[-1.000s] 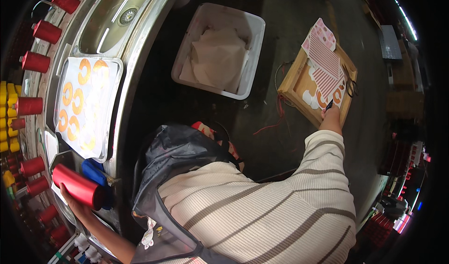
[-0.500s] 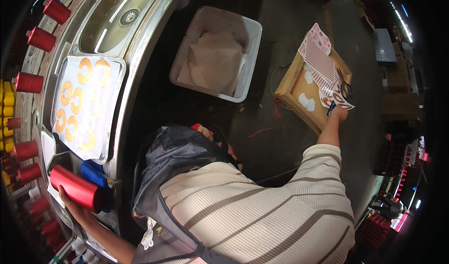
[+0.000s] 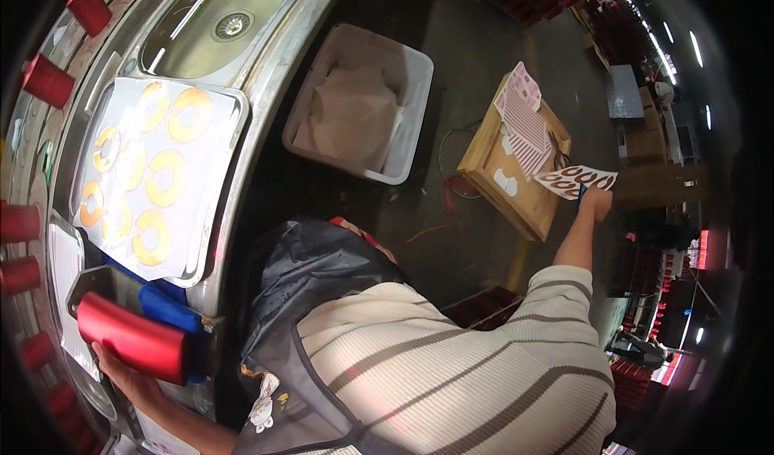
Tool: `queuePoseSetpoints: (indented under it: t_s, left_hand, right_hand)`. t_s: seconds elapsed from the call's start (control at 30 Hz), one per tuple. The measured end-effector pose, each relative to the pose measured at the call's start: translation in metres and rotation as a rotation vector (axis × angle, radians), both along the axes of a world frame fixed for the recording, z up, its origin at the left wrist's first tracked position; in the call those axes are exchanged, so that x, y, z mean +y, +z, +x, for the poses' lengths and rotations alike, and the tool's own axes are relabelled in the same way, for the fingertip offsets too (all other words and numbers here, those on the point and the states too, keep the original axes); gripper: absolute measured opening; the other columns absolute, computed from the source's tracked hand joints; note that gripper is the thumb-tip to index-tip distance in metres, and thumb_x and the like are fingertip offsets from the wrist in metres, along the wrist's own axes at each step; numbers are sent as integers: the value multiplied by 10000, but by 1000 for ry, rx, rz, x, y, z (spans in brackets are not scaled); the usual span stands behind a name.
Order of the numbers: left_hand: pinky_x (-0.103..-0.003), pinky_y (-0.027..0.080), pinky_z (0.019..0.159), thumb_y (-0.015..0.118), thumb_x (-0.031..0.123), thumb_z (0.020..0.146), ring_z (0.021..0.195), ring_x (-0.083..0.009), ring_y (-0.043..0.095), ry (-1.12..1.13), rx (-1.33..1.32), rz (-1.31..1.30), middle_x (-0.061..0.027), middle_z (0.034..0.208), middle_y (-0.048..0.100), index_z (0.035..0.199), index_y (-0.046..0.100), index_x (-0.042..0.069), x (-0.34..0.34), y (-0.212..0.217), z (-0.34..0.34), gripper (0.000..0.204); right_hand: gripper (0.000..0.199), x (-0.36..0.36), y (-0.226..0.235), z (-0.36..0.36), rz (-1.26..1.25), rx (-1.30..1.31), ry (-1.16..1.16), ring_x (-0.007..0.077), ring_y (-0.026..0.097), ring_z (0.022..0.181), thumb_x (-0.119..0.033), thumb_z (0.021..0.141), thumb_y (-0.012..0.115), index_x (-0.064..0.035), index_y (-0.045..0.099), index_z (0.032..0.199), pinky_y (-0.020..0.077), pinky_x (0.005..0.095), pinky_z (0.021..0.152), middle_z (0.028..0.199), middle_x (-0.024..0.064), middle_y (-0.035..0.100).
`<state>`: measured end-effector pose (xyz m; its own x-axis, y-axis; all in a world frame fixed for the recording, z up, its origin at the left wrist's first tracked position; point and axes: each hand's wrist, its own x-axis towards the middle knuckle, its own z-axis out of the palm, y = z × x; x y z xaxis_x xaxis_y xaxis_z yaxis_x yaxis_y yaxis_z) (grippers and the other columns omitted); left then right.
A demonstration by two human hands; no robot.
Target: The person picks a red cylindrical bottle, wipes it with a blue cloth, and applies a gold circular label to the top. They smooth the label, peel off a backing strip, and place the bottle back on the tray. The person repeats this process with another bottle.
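Note:
My right hand (image 3: 595,203) is closed on the near edge of a white sheet printed with brown ring shapes (image 3: 574,179). A small dark-blue thing (image 3: 581,194) shows beside those fingers; I cannot make out what it is. The sheet reaches over the right side of a wooden tray (image 3: 501,206), which holds a pink striped sheet (image 3: 528,142) and white cut-out pieces (image 3: 505,183). My left hand (image 3: 122,376) lies along the lower side of a shiny red cylinder (image 3: 133,338), its fingers partly hidden. Whether it grips the cylinder is unclear.
On the counter at left, a metal tray (image 3: 240,124) bears paper with several golden C-shaped pieces. Beyond it is a steel sink (image 3: 193,60). A blue cloth (image 3: 171,306) lies by the red cylinder. A white bin (image 3: 415,124) with pale cloth-like material stands on the floor.
My right hand has drawn the printed sheet rightward, out past the tray's edge. The left hand sits slightly lower along the red cylinder. The whole view has shifted a little.

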<state>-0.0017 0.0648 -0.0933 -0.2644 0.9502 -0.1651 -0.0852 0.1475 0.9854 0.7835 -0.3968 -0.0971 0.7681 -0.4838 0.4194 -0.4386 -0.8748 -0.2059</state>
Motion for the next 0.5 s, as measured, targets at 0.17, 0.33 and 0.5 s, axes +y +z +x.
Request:
queuePoseSetpoints:
  t_s: [0.17,0.33,0.5]
  left_hand:
    - [-386,434,1105,582,290,1016,1299,-273,530,142,146,140,-200,1424,505,1363,503,-75,-1,-1,-26,510]
    - [-448,363,1171,509,144,998,1358,-316,497,373,427,527,-176,1454,525,1334,554,-106,-26,34,10,421]
    - [-411,412,1121,483,29,933,1266,-288,574,-112,216,646,-224,1368,574,1346,509,-113,-73,55,75,438]
  right_hand:
    - [291,58,58,-2,-192,-152,201,427,668,1039,-276,947,519,-100,619,1157,532,532,836,1110,203,706]
    - [253,129,93,5,-59,-474,503,385,665,835,-270,915,603,-53,641,1039,508,494,746,939,193,706]
    - [109,206,80,12,1111,-199,1085,170,627,808,-68,894,682,24,658,947,510,318,727,941,80,679]
